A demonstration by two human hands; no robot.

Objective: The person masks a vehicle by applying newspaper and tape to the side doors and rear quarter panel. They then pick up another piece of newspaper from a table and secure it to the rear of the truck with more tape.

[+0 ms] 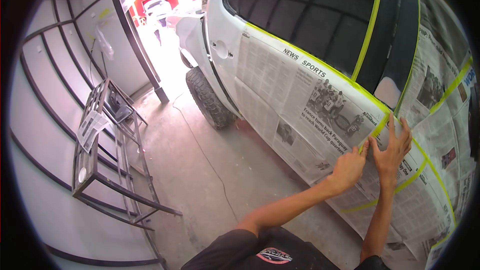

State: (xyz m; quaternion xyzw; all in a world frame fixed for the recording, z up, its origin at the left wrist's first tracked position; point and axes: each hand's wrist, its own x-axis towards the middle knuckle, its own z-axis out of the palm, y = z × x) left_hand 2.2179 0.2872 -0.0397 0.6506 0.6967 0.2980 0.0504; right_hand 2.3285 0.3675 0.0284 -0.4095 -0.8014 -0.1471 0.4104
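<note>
My left hand (348, 171) is closed, its thumb and fingers pinched at the lower end of a short strip of yellow masking tape (379, 127). Close beside it, my right hand (393, 146) lies open on the newspaper, fingers stretched upward along the strip. Newspaper sheets (282, 87) cover the side of a white vehicle door panel. More yellow tape (320, 61) runs along the lower window edge, and another strip (411, 176) crosses the sheets below my right hand. Whatever is between my left fingertips is partly hidden.
A dark window (305, 12) is above the paper. At the left, a metal frame stand (95, 170) bears loose newspaper (91, 129). A thin cable (207, 152) lies across the floor. The vehicle's tyre (207, 99) stands near the bright doorway.
</note>
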